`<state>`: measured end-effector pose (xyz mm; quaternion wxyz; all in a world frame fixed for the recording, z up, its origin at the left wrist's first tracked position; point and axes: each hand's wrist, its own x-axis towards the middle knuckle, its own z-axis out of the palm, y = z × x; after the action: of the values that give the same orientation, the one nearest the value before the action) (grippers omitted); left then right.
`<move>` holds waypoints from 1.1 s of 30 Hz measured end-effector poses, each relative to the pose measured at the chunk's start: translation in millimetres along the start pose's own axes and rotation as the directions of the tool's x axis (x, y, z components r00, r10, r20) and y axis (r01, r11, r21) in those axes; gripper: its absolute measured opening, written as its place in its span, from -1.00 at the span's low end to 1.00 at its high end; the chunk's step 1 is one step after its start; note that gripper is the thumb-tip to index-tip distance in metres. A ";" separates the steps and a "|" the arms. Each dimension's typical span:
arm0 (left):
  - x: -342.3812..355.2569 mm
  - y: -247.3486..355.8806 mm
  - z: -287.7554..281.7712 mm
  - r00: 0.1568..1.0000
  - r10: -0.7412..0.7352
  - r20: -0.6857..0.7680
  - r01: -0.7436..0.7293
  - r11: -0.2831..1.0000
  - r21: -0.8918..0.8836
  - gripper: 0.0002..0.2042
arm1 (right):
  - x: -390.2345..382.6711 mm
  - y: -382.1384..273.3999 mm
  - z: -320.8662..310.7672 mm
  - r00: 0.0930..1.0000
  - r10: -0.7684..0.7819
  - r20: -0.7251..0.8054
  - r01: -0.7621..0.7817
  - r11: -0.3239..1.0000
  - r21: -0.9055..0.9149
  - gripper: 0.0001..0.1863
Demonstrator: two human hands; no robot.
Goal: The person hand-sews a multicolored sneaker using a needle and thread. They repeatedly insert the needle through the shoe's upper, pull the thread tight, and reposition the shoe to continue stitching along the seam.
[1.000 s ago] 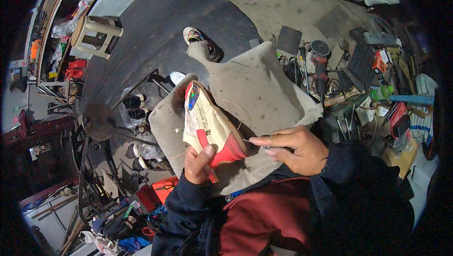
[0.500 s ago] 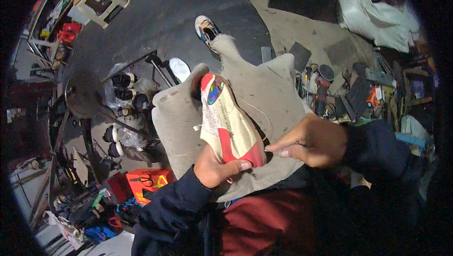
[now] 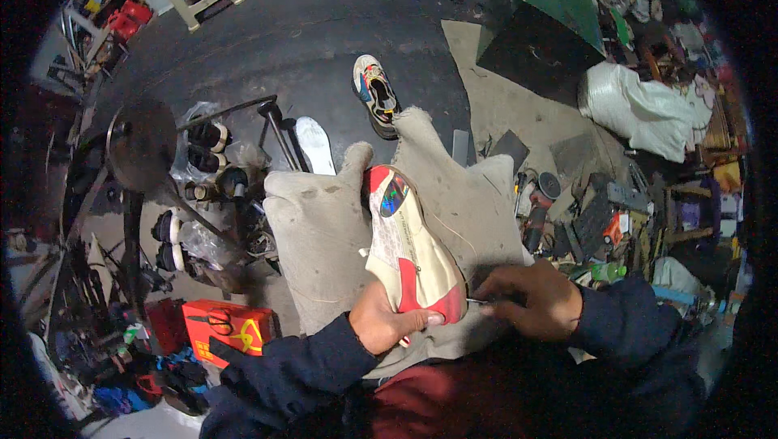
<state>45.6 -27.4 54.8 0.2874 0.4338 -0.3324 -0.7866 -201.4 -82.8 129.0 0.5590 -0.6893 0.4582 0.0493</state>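
A cream and red shoe (image 3: 433, 265) lies on its side across a grey cloth (image 3: 320, 232) on my lap, toe pointing away. My left hand (image 3: 387, 323) is closed around its heel end, thumb pressed on the red patch. At the heel's sole edge, my right hand (image 3: 541, 300) pinches a thin metal tool (image 3: 476, 301), its tip touching or very near the shoe. Most of the tool is hidden by the fingers, so its kind is unclear. A thin pale thread (image 3: 455, 234) curves over the cloth along the sole side.
Beyond the cloth is a multicoloured sneaker (image 3: 375, 95), with a white insole (image 3: 315, 147) to its left. A dark metal stand (image 3: 142, 147) and several shoes occupy the left. An orange-red box (image 3: 227, 330) sits nearer. Tools, a white sack (image 3: 644, 111) and a green box (image 3: 559, 2) fill the right.
The view has shifted, so the scene sits lower in the picture. My left hand keeps its hold on the shoe. The right hand has drawn slightly away from the heel, the thin tool showing more.
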 end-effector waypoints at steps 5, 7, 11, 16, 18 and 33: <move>-4.4 -8.5 -4.7 0.999 -0.024 0.026 0.024 1.000 -0.016 -0.56 | -2.9 -9.0 2.9 0.988 -0.131 -0.075 0.110 0.964 -0.242 -0.79; -1.2 -15.2 -7.8 0.999 -0.008 0.036 0.006 0.999 0.051 -0.63 | 0.3 -10.6 7.0 0.983 -0.158 -0.088 0.120 0.934 -0.337 -0.78; 11.7 -27.4 -13.0 0.979 0.172 0.109 -0.196 0.939 0.282 -0.56 | 6.6 -14.6 9.9 0.993 -0.059 -0.104 0.022 0.947 -0.321 -0.78; 19.2 -40.5 -11.9 0.982 0.188 0.006 -0.186 0.971 -0.148 -0.50 | 16.5 -14.0 10.7 0.995 0.016 -0.099 -0.041 0.967 -0.253 -0.77; 14.3 -45.4 -12.7 0.965 0.230 -0.126 -0.227 0.973 0.037 -0.44 | 23.0 -10.9 11.2 0.997 -0.013 -0.081 -0.003 0.980 -0.199 -0.78; 10.8 -20.0 -7.9 0.998 0.056 0.005 -0.056 0.998 0.006 -0.45 | 29.7 17.1 6.9 0.993 -0.117 -0.036 0.117 0.993 0.017 -0.82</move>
<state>44.2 -25.3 30.8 0.3070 0.4233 -0.3475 -0.7784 -193.0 -93.6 96.8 0.5593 -0.7104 0.4273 -0.0001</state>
